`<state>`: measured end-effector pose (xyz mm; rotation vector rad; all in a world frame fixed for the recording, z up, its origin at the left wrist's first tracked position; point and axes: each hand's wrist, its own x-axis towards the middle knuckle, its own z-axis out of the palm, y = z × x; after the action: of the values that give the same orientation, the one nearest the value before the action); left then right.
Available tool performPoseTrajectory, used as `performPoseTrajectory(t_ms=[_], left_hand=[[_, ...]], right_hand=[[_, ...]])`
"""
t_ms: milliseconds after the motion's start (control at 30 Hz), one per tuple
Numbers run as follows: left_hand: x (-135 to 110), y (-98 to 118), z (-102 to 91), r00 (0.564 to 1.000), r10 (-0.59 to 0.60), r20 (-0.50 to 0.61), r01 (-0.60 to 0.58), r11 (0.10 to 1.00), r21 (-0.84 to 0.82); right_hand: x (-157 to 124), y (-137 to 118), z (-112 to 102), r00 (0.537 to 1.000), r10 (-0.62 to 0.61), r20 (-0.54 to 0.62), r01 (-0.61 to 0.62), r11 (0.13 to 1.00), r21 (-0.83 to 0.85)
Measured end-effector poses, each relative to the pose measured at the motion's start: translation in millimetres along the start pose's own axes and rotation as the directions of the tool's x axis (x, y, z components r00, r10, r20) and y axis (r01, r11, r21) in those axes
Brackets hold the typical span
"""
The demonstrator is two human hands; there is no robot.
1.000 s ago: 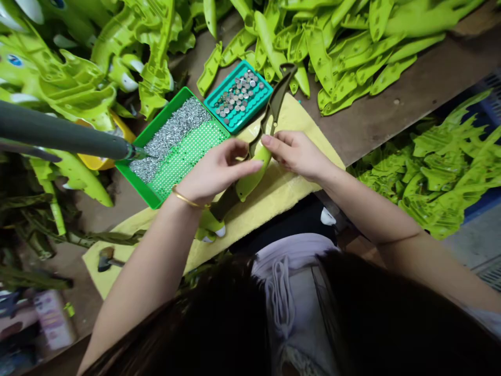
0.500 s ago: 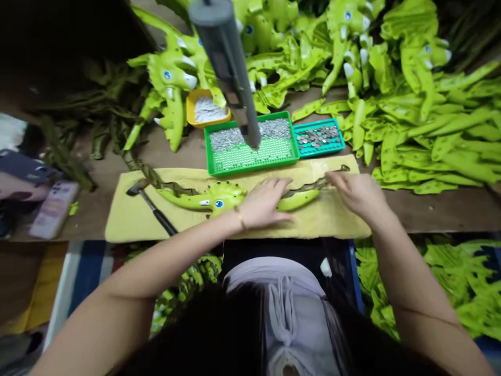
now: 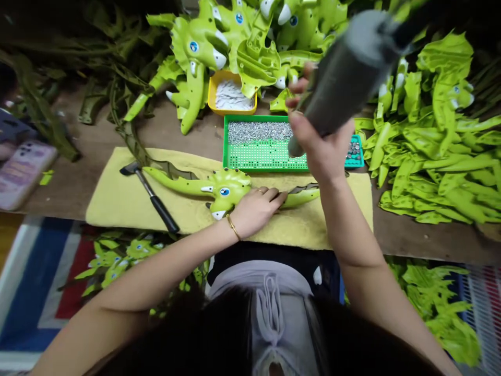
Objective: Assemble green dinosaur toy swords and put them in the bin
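On the left of the worktop [image 3: 74, 177], a yellow felt pad [image 3: 117, 209] carries a black-handled hammer [image 3: 151, 197]. To its right, a lime-green plastic dinosaur [image 3: 229, 190] lies on the pad, its long axis running side to side, with its head near the middle. The left hand [image 3: 256, 209] is the nearer hand, just right of the head, its fingers [image 3: 270, 197] released and resting flat on the dinosaur's body. Behind the dinosaur, a yellow box [image 3: 231, 110] holds white bits. Next comes a green tray [image 3: 254, 169] with silver studs heaped along its far side and rows of holes nearer the person. The right hand [image 3: 321, 149] is clenched around a grey tube tool [image 3: 344, 78], whose tip hangs over the green tray, away from the dinosaur. Further right, a teal tray [image 3: 356, 162] of metal studs sits partly hidden, beside heaps of green dinosaur parts [image 3: 442, 172].
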<state>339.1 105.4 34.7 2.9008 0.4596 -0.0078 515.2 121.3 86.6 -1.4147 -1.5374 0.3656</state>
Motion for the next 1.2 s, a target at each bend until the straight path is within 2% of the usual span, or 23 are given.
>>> performPoseTrajectory(t_ms=[33, 100, 167, 200, 267, 333, 367, 467, 500, 600, 633, 733, 833, 900, 1000, 1100, 1200], left_hand=[[-0.6, -1.4, 0.5, 1.000, 0.000, -0.012, 0.000, 1.000, 0.016], [-1.3, -2.5, 1.2, 0.999, -0.016, -0.036, 0.017, 0.999, 0.033], [-1.3, -2.6, 1.6, 0.998, -0.039, -0.049, 0.040, 0.999, 0.022], [-1.1, -2.8, 1.8, 0.998, -0.044, -0.052, 0.044, 0.999, 0.012], [-0.7, -3.4, 2.2, 0.997, -0.039, -0.061, 0.038, 0.999, -0.007], [-0.3, -4.2, 2.7, 0.997, -0.039, -0.074, 0.037, 0.999, -0.026], [-0.2, -4.6, 2.9, 0.996, -0.043, -0.077, 0.040, 0.999, -0.036], [0.0, -4.9, 3.1, 0.996, -0.054, -0.077, 0.050, 0.997, -0.057], [-0.1, -4.7, 3.1, 0.996, -0.056, -0.074, 0.052, 0.997, -0.060], [-0.4, -3.9, 2.8, 0.996, -0.061, -0.065, 0.057, 0.996, -0.067], [-0.6, -3.6, 2.7, 0.996, -0.063, -0.063, 0.059, 0.996, -0.068], [-1.0, -2.9, 2.8, 0.996, -0.063, -0.056, 0.060, 0.996, -0.060], [-1.1, -2.5, 2.9, 0.997, -0.062, -0.046, 0.060, 0.997, -0.045], [-1.0, -2.4, 2.7, 0.997, -0.068, -0.040, 0.066, 0.997, -0.042], [-0.4, -2.4, 2.6, 0.997, -0.074, -0.024, 0.073, 0.996, -0.042], [0.6, -2.6, 3.2, 0.997, -0.077, -0.014, 0.076, 0.996, -0.035], [1.4, -3.3, 4.7, 0.997, -0.082, -0.011, 0.081, 0.996, -0.030]], right_hand=[[-3.7, 5.4, 1.1, 0.995, 0.043, -0.095, -0.042, 0.999, 0.014], [-10.2, 19.1, 5.8, 0.942, 0.128, -0.312, -0.128, 0.992, 0.021], [-15.7, 35.5, 11.8, 0.900, 0.159, -0.406, -0.172, 0.985, 0.006], [-18.1, 44.1, 14.3, 0.905, 0.155, -0.395, -0.177, 0.984, -0.020], [-22.0, 59.8, 17.7, 0.954, 0.127, -0.272, -0.158, 0.983, -0.096], [-24.6, 71.0, 19.2, 0.977, 0.120, -0.178, -0.147, 0.979, -0.144], [-25.2, 74.5, 19.7, 0.972, 0.126, -0.196, -0.155, 0.978, -0.140], [-26.2, 78.0, 20.9, 0.921, 0.186, -0.343, -0.210, 0.977, -0.036], [-26.7, 77.9, 21.0, 0.922, 0.212, -0.324, -0.227, 0.974, -0.010], [-29.4, 78.1, 20.6, 0.954, 0.255, -0.157, -0.262, 0.965, -0.024], [-30.4, 78.8, 20.5, 0.956, 0.256, -0.143, -0.263, 0.964, -0.032], [-30.9, 80.6, 22.4, 0.941, 0.240, -0.240, -0.249, 0.968, -0.011], [-24.4, 72.8, 25.0, 0.932, 0.223, -0.286, -0.233, 0.973, 0.001], [-18.6, 57.7, 22.6, 0.919, 0.194, -0.344, -0.206, 0.979, 0.001], [-18.3, 25.1, 7.1, 0.849, 0.111, -0.516, -0.107, 0.994, 0.038], [-36.3, -2.4, -16.1, 0.786, 0.098, -0.611, -0.089, 0.995, 0.044], [-66.4, -12.4, -30.4, 0.769, 0.101, -0.631, -0.118, 0.993, 0.014]])
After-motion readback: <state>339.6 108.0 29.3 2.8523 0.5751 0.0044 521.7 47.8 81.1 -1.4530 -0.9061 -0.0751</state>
